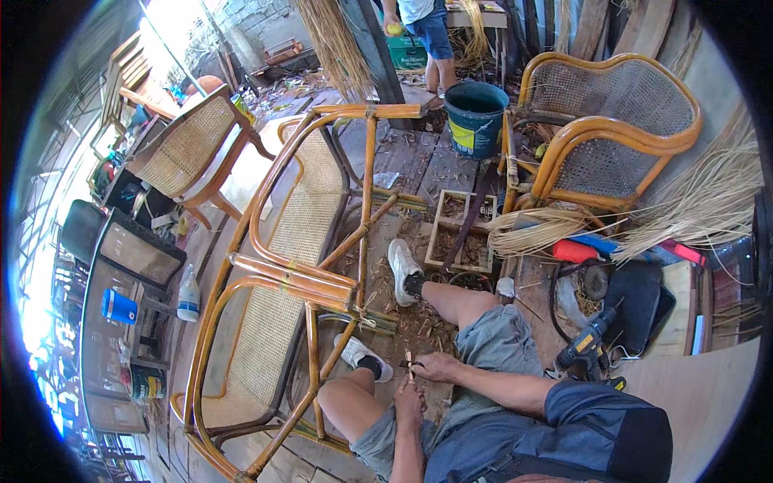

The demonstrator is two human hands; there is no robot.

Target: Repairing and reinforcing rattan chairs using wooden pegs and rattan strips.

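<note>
Between my knees, my left hand (410, 399) is closed round the lower end of a short pale stick (409, 357) that points up and away from me. My right hand (436, 368) is closed just above it, on a small dark tool that looks like a knife (417, 365). The tool crosses the stick near its upper part; the handle is hidden in my fingers. Just left of my hands lies a rattan settee (310, 209) tipped on its side, with bent cane arms, a woven seat and a tied joint near my knee.
A wooden box (435, 241) with shavings stands beyond my feet, a dark bucket (475, 109) behind it. At right are a woven-back armchair (620, 145), loose cane strands (692, 201) and a cordless drill (590, 338). Another person (427, 32) stands at the back. A caned chair (189, 153) is left.
</note>
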